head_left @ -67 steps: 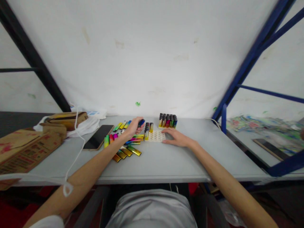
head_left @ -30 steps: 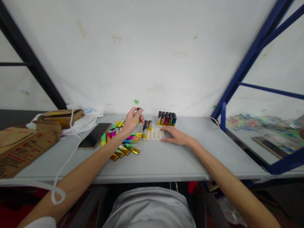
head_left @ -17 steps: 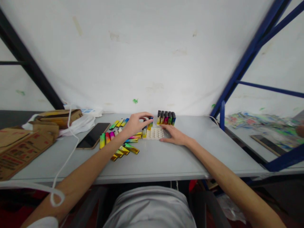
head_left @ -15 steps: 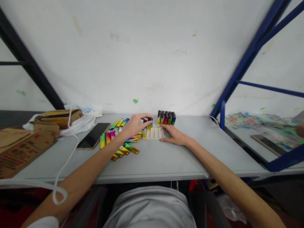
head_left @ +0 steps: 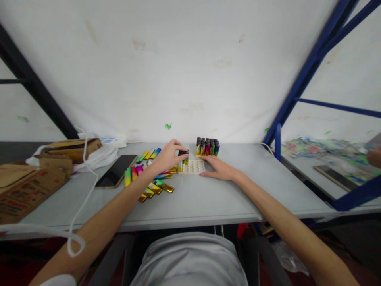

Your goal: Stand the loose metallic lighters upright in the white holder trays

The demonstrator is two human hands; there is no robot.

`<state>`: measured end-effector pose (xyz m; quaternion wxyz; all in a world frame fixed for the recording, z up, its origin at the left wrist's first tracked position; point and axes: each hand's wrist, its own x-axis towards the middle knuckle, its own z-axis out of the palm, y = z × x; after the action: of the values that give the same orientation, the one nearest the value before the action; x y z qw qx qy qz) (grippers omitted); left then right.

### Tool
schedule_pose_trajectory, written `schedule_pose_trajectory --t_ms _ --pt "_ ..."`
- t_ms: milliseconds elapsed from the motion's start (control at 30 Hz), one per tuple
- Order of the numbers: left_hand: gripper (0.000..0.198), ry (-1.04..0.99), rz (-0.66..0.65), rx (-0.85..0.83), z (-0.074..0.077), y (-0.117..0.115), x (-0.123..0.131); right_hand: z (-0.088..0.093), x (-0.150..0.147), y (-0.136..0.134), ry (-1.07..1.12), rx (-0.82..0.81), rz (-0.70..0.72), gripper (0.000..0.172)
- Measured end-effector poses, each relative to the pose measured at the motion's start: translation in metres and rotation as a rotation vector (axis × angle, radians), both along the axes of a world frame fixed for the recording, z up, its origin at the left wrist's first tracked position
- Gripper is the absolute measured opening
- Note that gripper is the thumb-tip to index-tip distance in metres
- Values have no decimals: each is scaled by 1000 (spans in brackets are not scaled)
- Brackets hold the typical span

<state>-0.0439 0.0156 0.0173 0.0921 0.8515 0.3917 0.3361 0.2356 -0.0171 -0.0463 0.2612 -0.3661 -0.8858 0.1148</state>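
Observation:
My left hand pinches the dark top of a colourful metallic lighter at the left end of a white tray with rows of round holes. Other lighters stand close by there, partly hidden by the fingers. My right hand grips the tray's right end, thumb at the near edge and fingers at the far edge. Behind the tray, a block of upright lighters with black tops stands in rows. Several loose shiny lighters lie on the table left of the tray, some under my left forearm.
A phone lies left of the loose lighters. Farther left are opened cardboard boxes and a hanging white cable. A blue metal frame rises at the right; beyond it are another phone and another person's hand.
My left thumb and fingertips have shifted slightly left and down at the lighter tops. My right hand stays at the tray's right end. The view has shifted a little.

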Motion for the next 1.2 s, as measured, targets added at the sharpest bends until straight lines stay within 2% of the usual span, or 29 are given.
schedule_pose_trajectory --t_ms 267,467,600,667,733,800,867,933,1033,1200 --pt "30 -58 -55 -169 -10 5 0 1 1 -1 -3 -7 12 76" --pt "31 -29 -103 -142 -8 2 -1 1 1 -1 -3 -17 8 75" --pt "40 -229 -197 -217 -3 -2 2 1 2 -1 3 -16 2 74" --pt "43 -353 -168 -225 2 0 -2 1 2 -1 -1 -22 -1 73" --pt "41 -372 -68 -161 7 7 -12 2 2 -1 -7 -28 -2 73" --pt "36 -238 32 -92 10 17 -29 3 2 -1 -16 -32 2 74" --pt "27 11 78 -93 10 27 -48 3 2 -1 -22 -35 3 75" --pt "23 151 146 -104 6 36 -64 4 2 -2 -21 -39 1 75" --pt "26 245 163 -177 -3 43 -77 4 2 -2 -18 -37 -4 76" --pt "24 324 171 -269 -14 48 -80 5 2 -3 -8 -49 -4 76"
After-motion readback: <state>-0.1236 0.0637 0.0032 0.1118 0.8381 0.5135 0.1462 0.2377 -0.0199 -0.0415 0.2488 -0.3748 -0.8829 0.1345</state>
